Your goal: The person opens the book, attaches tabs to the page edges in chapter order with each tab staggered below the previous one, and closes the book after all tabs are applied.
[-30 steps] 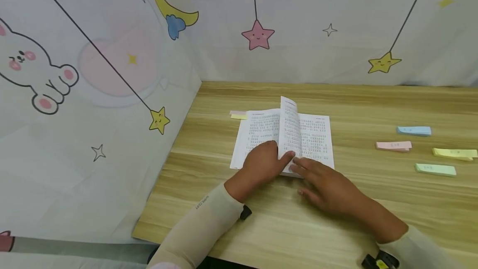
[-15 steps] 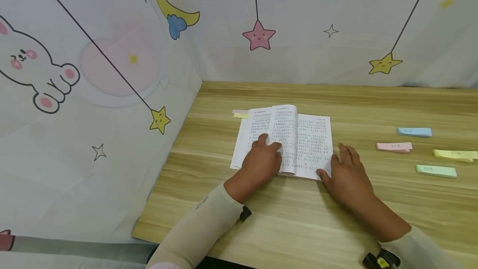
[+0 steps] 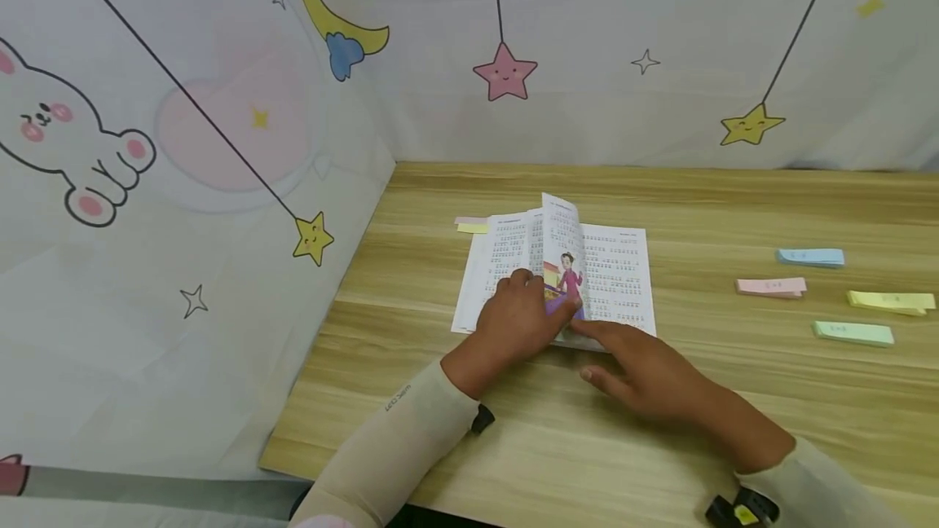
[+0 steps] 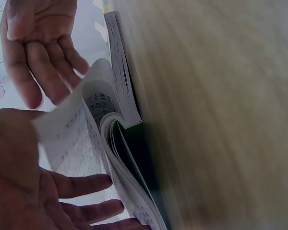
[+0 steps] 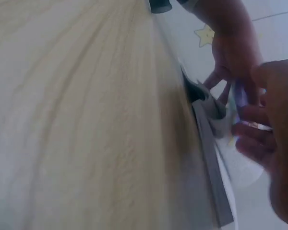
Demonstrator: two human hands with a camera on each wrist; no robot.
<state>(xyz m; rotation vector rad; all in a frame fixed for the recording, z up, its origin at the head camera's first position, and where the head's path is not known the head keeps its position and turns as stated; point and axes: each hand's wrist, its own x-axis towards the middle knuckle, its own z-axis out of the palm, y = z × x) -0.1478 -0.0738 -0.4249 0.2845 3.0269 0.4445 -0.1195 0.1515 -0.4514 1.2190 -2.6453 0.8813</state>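
Observation:
An open book [image 3: 616, 275] with dense printed text lies on the table. One page [image 3: 559, 222] stands up near its middle, showing a coloured picture of a figure in pink. My left hand [image 3: 517, 314] rests on the left-hand pages, its extended thumb against the foot of that raised page. In the left wrist view its fingers [image 4: 89, 186] are spread over the curled pages. From the right, my right hand [image 3: 653, 365] reaches to the lower edge of the same page, index finger stretched out. The right wrist view is blurred there.
Pink and yellow tabs [image 3: 472, 228] stick out from the book's left side. To the right lie folded paper strips: blue [image 3: 810, 257], pink [image 3: 770, 288], yellow [image 3: 891, 302] and green [image 3: 853, 333]. A printed cloth backdrop [image 3: 587, 121] borders the wooden table [image 3: 689, 194].
An earlier raised page has gone over to the left under my left hand. My right hand swung out to the book's right edge and came back, and the picture page now stands up.

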